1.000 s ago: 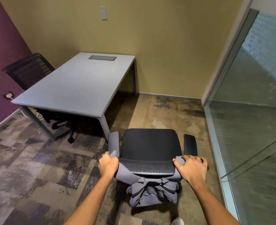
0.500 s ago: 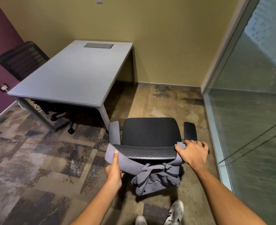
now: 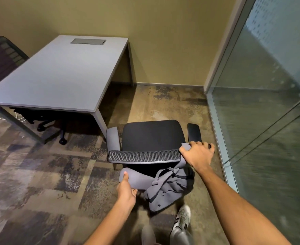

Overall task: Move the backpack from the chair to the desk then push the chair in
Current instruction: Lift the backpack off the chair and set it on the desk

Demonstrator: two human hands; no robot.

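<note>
A grey backpack hangs behind the mesh backrest of a black office chair, which stands on the carpet just right of the grey desk. My left hand grips the backpack's wide left strap, which is off the backrest and held below it. My right hand is closed over the other strap at the backrest's right corner. The chair seat is bare. The desk top holds only a flush cable hatch.
A second black chair is tucked in at the desk's far left side. The desk's near leg stands close to the chair's left armrest. A glass wall runs along the right. My shoes are behind the chair.
My left hand has slid the left strap off the backrest's corner and pulled it down toward me. My right hand has stayed at the right corner.
</note>
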